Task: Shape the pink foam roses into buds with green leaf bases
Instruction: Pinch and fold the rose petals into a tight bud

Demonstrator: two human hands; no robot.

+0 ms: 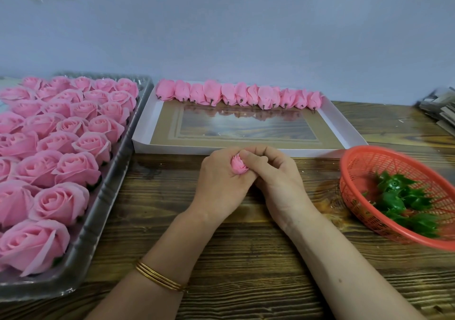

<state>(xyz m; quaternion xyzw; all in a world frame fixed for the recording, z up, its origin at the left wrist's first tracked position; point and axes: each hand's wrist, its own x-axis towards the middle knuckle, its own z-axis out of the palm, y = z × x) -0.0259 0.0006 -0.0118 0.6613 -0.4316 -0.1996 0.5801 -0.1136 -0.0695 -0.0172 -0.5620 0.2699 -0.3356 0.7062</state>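
Observation:
A pink foam rose [239, 164] is squeezed into a tight bud between both hands at the table's middle. My left hand [219, 184] wraps around it from the left; only the bud's tip shows. My right hand [273, 174] presses its thumb and fingers against the bud from the right. Open pink roses [61, 147] fill a clear plastic tray [103, 211] on the left. A row of shaped buds [238, 95] lies along the far edge of a white box lid [142, 135]. Green leaf bases [403, 199] lie in a red basket [364, 157] on the right.
The wooden table [246, 258] runs to a pale wall behind. A stack of flat packaging [440, 108] sits at the far right edge. A gold bangle [160, 277] circles my left wrist.

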